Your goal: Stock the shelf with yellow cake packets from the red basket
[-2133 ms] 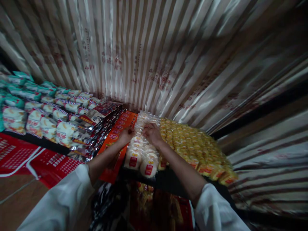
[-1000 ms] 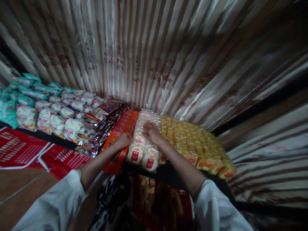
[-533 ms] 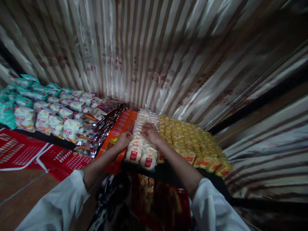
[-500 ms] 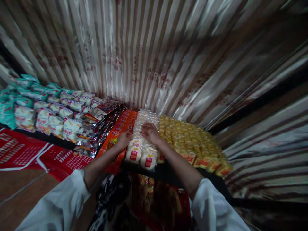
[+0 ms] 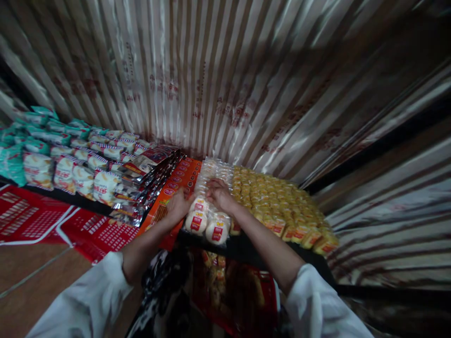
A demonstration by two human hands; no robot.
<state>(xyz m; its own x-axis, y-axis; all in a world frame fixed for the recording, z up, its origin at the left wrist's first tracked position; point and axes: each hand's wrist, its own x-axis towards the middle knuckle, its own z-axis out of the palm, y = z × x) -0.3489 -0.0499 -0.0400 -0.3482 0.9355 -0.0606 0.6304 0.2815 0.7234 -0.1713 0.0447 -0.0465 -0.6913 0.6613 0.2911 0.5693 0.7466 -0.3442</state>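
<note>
Bun packets (image 5: 206, 220) lie apparently under both hands (image 5: 199, 199).

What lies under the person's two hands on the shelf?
Rows of clear-wrapped pale buns: the left hand at their left edge, the right hand on top. The buns beneath the palms are covered.

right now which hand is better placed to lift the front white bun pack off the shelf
Probably the left hand: it rests against the front white bun pack. The right hand lies further back on the row, beside the yellow packs.
</note>
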